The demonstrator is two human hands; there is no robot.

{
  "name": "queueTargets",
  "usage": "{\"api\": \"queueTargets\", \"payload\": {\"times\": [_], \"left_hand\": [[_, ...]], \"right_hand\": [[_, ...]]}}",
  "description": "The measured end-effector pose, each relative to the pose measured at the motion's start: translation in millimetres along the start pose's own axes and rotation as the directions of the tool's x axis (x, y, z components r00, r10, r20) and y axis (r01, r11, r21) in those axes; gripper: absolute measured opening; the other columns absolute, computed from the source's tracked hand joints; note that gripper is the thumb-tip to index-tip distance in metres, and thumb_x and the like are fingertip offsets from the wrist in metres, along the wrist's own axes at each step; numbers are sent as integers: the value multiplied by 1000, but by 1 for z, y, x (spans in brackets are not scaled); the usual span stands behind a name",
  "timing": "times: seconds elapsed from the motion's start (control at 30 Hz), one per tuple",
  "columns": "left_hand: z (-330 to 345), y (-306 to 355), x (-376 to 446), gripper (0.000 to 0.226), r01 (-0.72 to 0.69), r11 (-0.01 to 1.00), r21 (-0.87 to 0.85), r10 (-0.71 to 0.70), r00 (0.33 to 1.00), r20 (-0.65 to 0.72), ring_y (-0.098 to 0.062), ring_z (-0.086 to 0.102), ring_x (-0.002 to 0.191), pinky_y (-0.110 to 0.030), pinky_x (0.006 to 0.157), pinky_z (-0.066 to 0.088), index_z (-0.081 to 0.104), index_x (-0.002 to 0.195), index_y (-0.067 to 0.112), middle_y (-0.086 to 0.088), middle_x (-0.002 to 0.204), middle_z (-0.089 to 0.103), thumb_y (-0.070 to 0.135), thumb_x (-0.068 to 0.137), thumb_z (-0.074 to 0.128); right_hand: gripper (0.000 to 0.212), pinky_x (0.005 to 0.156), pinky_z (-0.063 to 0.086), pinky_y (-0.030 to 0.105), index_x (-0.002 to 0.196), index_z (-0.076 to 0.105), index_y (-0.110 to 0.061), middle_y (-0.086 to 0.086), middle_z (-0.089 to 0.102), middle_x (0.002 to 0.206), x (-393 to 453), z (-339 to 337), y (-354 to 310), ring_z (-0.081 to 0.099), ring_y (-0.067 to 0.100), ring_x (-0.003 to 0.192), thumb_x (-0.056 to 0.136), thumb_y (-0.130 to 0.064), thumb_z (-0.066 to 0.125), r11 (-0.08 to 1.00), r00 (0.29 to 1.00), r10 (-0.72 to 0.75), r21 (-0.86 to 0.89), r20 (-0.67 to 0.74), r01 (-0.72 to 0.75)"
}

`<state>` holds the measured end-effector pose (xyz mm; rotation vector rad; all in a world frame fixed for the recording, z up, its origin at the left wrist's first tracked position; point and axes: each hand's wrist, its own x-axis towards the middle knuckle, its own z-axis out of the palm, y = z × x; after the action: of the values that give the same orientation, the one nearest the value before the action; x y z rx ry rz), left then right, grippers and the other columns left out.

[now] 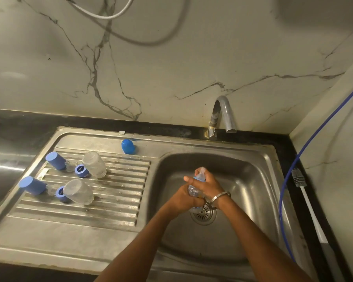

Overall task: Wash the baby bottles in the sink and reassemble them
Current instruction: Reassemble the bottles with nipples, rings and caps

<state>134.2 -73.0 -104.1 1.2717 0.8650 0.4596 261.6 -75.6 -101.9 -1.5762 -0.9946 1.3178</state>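
Over the steel sink basin point(243, 180) both hands hold one clear baby bottle point(193, 191) with a blue collar and a clear teat pointing up. My left hand point(182, 197) grips the bottle's body. My right hand point(207, 183) wraps around the collar and teat point(200, 174). On the ribbed drainboard point(114, 192) at the left lie two clear bottle bodies point(94, 164) point(79, 191), two blue collars point(81, 170) point(60, 193), two clear teats point(69, 166) point(51, 189) and two blue caps point(55, 160) point(32, 185). A third blue cap point(128, 146) stands near the drainboard's far edge.
A grey tap point(222, 117) arches over the basin's far rim, with no water visibly running. The drain strainer point(203, 213) lies below my hands. A white-handled bottle brush point(306, 200) and a blue hose point(289, 171) lie on the black counter at the right.
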Motion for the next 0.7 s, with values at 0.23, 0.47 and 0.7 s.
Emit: {"api": "queueTargets", "payload": {"times": [0.23,0.47,0.7], "left_hand": [[-11,3,-4,37,16,999,35,-19,997,75,-12,67,87,-26,80,56,63,104,18,-2,93,68,-8,77,65],[-5,-10,-4,37,92,971,221,-35,968,-247,-6,69,88,-31,84,58,64,92,33,10,90,72,21,62,80],[-17,-12,-11,36,8,972,234,102,884,-457,5,66,90,-22,81,57,53,95,55,19,92,69,44,66,72]], "right_hand": [[26,89,54,37,103,69,-20,15,71,103,-7,-3,1,66,29,104,81,-33,72,973,969,-84,230,234,29],[5,87,55,37,92,70,-20,6,74,83,5,26,10,70,24,92,87,-20,67,996,998,-34,76,-45,37],[22,65,51,13,105,67,-21,2,70,97,14,57,-9,67,14,90,85,-28,70,995,991,-83,-68,-108,75]]}}
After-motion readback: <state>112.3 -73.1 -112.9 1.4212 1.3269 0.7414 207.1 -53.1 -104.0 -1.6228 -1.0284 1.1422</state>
